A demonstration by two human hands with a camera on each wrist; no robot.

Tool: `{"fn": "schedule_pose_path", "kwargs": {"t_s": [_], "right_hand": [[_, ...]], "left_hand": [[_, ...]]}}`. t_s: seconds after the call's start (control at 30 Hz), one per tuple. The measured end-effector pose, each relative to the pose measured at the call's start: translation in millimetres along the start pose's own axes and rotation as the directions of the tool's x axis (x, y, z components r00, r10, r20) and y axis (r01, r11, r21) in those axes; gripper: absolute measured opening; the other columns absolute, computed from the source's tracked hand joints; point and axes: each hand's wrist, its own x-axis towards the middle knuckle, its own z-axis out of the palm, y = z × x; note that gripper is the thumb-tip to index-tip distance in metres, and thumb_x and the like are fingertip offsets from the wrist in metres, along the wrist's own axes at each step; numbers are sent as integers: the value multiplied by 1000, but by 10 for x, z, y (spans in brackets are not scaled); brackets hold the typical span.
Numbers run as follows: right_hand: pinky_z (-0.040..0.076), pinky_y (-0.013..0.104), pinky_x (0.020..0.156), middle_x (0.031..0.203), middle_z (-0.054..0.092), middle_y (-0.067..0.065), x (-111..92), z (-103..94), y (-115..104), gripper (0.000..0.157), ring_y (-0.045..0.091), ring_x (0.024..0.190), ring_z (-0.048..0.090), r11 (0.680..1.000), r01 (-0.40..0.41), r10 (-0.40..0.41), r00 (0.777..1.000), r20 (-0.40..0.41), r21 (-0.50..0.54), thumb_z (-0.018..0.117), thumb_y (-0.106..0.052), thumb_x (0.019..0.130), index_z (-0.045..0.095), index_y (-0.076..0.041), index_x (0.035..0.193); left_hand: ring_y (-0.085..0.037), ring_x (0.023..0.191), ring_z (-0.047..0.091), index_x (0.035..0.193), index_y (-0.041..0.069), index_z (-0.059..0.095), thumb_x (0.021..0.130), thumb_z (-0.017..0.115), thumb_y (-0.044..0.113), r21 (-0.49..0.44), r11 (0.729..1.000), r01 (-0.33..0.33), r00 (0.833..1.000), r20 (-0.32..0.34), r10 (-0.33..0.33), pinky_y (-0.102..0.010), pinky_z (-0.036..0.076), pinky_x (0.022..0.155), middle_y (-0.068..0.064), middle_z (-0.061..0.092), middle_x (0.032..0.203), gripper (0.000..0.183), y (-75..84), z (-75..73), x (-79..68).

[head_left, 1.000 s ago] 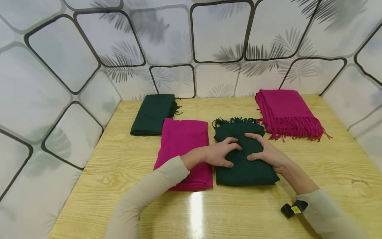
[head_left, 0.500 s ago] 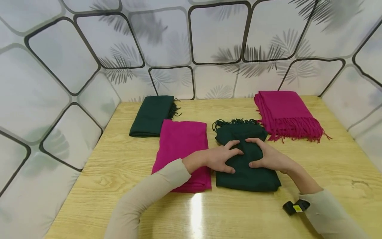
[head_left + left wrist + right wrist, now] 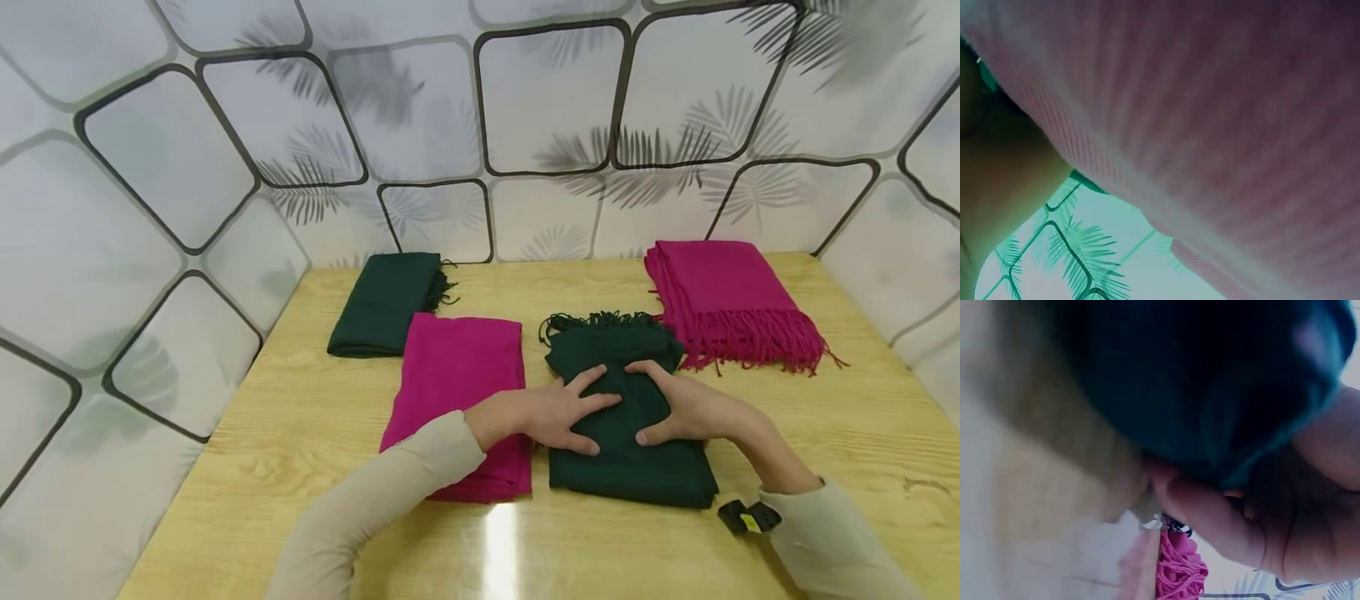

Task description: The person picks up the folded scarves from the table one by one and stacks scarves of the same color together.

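Partly hidden, the right hand [image 3: 693, 411] grips the nearer green scarf [image 3: 630, 474]; unclear whether the left hand [image 3: 557, 414] does.

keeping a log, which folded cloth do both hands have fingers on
The nearer green cloth: the left hand and right hand both touch it, unlike the other three.

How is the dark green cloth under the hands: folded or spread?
Folded: the green cloth lies as a compact, layered rectangle, fringe along its far end.
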Motion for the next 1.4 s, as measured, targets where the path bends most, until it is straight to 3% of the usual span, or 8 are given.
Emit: {"fn": "schedule_pose_path", "kwargs": {"t_s": [0.2,0.47,0.8,1.2,1.3,1.4], "right_hand": [[54,35,62,131,49,28,29,-30,3,100,25,92,62,997,-75,73,995,64,30,84,-40,78,22,-10,150],[55,34,63,136,44,31,62,-72,16,99,29,99,60,996,-74,71,995,75,42,84,-40,78,23,-11,150],[52,52,87,136,47,28,93,-94,80,98,31,106,61,999,-30,31,998,60,-11,83,-44,78,25,-10,149],[50,52,91,135,49,27,61,-127,110,95,29,106,62,999,3,0,998,66,-35,80,-46,81,25,-10,149],[57,48,73,137,44,28,36,-151,87,95,27,95,65,998,-53,49,992,113,31,80,-42,82,22,-13,152],[56,41,52,136,41,31,0,-182,52,96,23,72,66,988,-119,102,982,157,99,80,-37,84,19,-16,155]], "left_hand": [[-39,151,7,159,39,1,98,43,63,107,992,70,994,73,-78,-51,10,121,1,-20,165,78,3,19,20],[-41,151,8,154,47,-14,96,29,71,188,972,144,976,136,-171,-47,4,123,6,-29,162,77,52,-14,15],[-40,151,8,149,49,-23,93,21,77,262,950,169,967,144,-212,-45,1,123,7,-33,160,76,82,4,40],[-41,151,9,152,47,-18,95,24,75,230,963,142,979,113,-172,-47,6,122,6,-30,162,76,41,26,55],[-41,150,15,154,46,-14,95,27,73,204,971,128,984,99,-151,-46,10,122,5,-27,163,76,22,24,43],[-43,148,19,156,45,-9,96,31,71,184,976,118,988,82,-135,-46,15,122,4,-24,164,76,2,23,17]]}}
